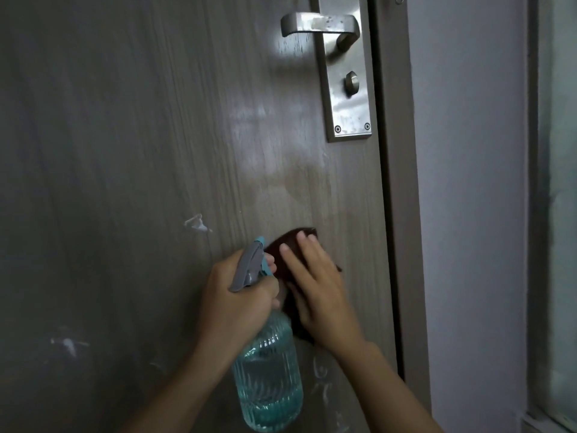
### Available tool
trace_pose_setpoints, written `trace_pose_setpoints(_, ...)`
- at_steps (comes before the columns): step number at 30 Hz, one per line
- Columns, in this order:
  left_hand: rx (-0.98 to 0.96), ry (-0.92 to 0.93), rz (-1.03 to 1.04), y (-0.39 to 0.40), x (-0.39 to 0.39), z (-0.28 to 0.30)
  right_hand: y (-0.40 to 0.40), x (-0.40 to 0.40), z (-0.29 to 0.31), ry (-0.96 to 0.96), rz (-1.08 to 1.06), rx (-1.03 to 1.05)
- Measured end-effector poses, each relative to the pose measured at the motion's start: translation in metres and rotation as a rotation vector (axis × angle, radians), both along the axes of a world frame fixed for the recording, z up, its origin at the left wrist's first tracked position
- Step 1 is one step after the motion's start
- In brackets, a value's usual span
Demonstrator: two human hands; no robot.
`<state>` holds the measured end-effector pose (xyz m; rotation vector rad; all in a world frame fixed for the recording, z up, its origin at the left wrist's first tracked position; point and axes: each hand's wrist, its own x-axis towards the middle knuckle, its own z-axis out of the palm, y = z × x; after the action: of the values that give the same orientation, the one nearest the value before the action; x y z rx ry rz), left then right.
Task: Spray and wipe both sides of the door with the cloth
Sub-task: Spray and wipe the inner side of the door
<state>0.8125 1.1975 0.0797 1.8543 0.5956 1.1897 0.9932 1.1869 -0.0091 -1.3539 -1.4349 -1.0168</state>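
Lying flat under right-hand fingers, cloth against door.

Head camera faces the door closely.

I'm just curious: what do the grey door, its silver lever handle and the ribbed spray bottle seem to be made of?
Grey door: likely wood-grain laminate, faintly glossy. Silver lever handle: brushed metal, spotted. Ribbed spray bottle: clear plastic, bluish liquid visible.

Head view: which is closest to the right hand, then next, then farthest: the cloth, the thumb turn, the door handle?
1. Cloth: under the right hand, pressed on the door.
2. Thumb turn: above, on the lock plate.
3. Handle: top, highest on the plate.
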Motion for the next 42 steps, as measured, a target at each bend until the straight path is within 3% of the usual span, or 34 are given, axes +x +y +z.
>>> trace_pose_setpoints(5,-0.003,0.005,0.042,0.009,-0.010,-0.005,0.001,0.012,0.037,0.527,-0.006,0.323)
trace_pose_setpoints(7,-0.005,0.000,0.055,0.012,-0.014,-0.006,0.014,-0.008,0.027,0.433,-0.015,0.300)
trace_pose_setpoints(10,-0.003,-0.002,0.081,0.016,-0.023,-0.006,0.022,-0.027,0.005,0.036,0.035,0.110)
trace_pose_setpoints(12,-0.013,-0.009,0.100,0.019,-0.032,-0.006,0.016,-0.015,0.012,-0.048,0.017,0.097)
trace_pose_setpoints(16,-0.031,-0.007,0.140,0.028,-0.048,-0.003,0.010,0.003,0.029,0.430,-0.023,0.267)
trace_pose_setpoints(18,-0.030,-0.022,0.156,0.028,-0.054,0.001,0.018,-0.010,0.024,0.530,-0.084,0.264)
trace_pose_setpoints(25,0.034,-0.002,0.176,0.029,-0.067,0.020,0.033,-0.057,-0.004,0.014,-0.106,-0.021)
trace_pose_setpoints(28,0.049,0.017,0.192,0.031,-0.072,0.021,0.026,-0.045,0.007,0.101,-0.111,-0.003)
trace_pose_setpoints(32,0.038,0.010,0.193,0.029,-0.079,0.020,0.022,-0.033,0.016,0.459,-0.050,0.113)
trace_pose_setpoints(35,0.038,0.036,0.193,0.029,-0.079,0.020,0.027,-0.039,0.016,0.603,-0.069,0.198)
trace_pose_setpoints(38,0.058,0.012,0.193,0.029,-0.079,0.018,0.034,-0.051,0.014,0.570,-0.118,0.219)
trace_pose_setpoints(42,0.030,-0.073,0.216,0.033,-0.088,0.009,0.033,-0.042,0.015,0.377,-0.139,0.153)
